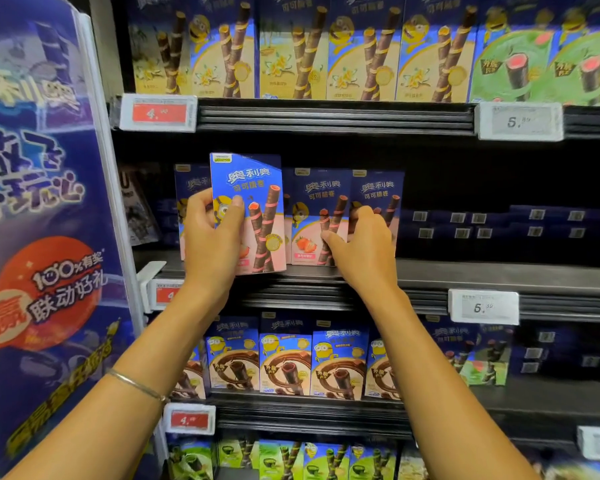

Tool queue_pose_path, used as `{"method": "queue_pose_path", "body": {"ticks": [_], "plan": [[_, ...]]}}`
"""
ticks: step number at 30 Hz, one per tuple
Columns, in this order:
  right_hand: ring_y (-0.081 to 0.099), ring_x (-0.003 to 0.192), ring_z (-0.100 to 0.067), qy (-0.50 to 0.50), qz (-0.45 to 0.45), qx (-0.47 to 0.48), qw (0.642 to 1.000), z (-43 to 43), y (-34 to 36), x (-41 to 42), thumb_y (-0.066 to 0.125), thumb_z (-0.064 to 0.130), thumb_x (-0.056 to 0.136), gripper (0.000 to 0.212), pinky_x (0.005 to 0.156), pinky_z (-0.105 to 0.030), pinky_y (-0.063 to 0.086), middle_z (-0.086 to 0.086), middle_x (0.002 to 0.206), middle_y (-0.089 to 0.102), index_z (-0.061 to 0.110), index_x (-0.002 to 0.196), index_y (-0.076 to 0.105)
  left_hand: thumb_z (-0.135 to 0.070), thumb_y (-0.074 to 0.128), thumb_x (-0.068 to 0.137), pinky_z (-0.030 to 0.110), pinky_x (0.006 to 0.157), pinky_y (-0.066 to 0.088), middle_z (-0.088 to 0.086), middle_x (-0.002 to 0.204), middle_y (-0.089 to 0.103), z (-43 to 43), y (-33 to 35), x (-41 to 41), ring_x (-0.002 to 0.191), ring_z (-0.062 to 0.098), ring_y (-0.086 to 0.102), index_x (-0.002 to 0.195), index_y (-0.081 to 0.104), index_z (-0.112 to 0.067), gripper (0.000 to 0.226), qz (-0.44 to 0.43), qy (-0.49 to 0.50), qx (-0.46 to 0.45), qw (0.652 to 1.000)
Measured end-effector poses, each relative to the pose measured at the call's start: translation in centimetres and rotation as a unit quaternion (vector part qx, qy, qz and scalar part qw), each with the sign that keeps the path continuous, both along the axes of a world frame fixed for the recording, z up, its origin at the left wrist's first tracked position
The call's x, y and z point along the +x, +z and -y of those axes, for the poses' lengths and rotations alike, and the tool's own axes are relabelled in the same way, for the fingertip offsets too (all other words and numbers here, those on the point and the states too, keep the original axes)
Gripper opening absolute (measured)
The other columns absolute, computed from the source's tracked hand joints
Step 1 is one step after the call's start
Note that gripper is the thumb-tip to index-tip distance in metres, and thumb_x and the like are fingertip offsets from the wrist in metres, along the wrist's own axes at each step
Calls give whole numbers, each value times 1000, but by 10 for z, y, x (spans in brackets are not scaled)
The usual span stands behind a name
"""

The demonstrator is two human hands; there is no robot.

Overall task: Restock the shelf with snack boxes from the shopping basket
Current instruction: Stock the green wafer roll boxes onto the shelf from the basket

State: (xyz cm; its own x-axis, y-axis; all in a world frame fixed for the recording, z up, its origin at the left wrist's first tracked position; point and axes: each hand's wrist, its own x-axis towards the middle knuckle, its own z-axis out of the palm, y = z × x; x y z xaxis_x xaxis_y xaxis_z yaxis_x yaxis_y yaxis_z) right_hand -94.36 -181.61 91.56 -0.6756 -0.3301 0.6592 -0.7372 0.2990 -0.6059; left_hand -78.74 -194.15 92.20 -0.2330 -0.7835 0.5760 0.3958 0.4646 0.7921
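Left grip [212,237] holds snack box [253,202] at shelf [465,271] — right grip [361,244] clasps shelved box [378,192].

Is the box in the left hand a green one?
No, the left hand grips a blue-and-pink strawberry wafer roll box at the middle shelf's front.

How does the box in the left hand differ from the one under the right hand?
The held box tilts at the front of the shelf, brightly lit; the rightmost box stands upright, further back, dimmer. The left hand grips one; the right hand touches the other. Same blue-and-pink design.
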Motion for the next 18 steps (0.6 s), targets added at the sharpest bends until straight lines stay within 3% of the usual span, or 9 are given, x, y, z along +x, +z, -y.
{"method": "queue_pose_path", "body": {"ticks": [4,7,10,13,18], "plan": [[56,109,-24,-1,5,-17,1000,-4,0,3,75,41,87,49,81,-36,50,-4,118,56,14,121,51,-25,58,107,15,50,50,-14,99,67,-3,-1,-2,80,-1,68,129,53,-18,23,2,-7,1,1000],[58,104,-20,6,-15,-108,994,-14,0,12,71,46,88,44,84,-39,54,2,112,55,18,119,55,-25,58,107,16,50,51,-14,99,68,-5,0,-4,82,2,69,129,53,-15,24,-1,-8,4,1000],[64,93,-10,111,14,-179,977,-22,4,27,70,45,90,37,82,-33,57,4,106,64,21,116,62,-25,59,107,15,49,50,-16,95,67,-13,1,-8,74,-6,68,130,54,-14,26,-8,-16,3,1000],[67,91,-5,208,53,-141,966,-25,6,42,72,46,89,39,75,-19,56,7,104,67,22,119,62,-24,59,107,14,50,49,-12,101,69,-25,2,-16,74,-7,69,129,54,-13,24,-15,-44,-1,999],[68,83,2,241,42,-141,959,-33,5,47,76,26,89,37,64,-14,55,14,98,68,19,120,58,-23,57,109,18,53,53,-12,102,73,-47,5,-26,84,5,75,130,54,-11,25,-14,-85,-20,996]]}}
